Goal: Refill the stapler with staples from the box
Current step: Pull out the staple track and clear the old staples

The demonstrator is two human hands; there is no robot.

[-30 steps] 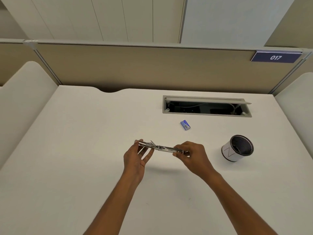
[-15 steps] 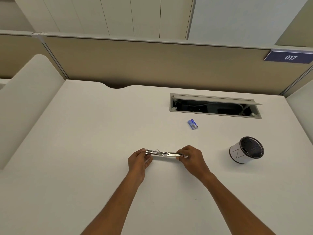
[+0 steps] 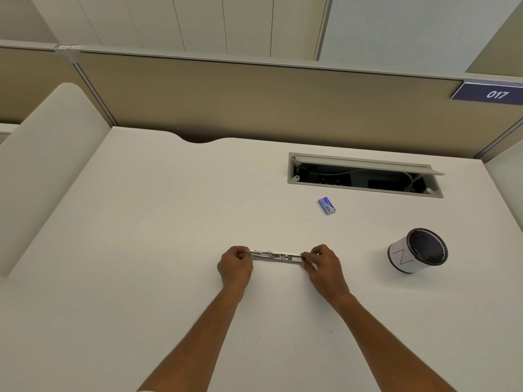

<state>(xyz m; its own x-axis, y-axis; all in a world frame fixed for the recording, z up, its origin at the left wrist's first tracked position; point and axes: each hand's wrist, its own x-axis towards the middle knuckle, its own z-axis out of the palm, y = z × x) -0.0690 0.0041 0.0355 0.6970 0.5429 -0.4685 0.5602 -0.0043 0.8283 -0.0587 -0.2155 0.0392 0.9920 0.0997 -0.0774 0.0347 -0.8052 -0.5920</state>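
Over white desk (image 3: 141,250), both hands pinch stapler (image 3: 278,256) ends; staple box (image 3: 327,205) lies beyond.

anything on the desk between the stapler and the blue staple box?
Nothing. In the head view, the stretch of white desk between the stapler, held by the left hand and right hand, and the staple box is bare.
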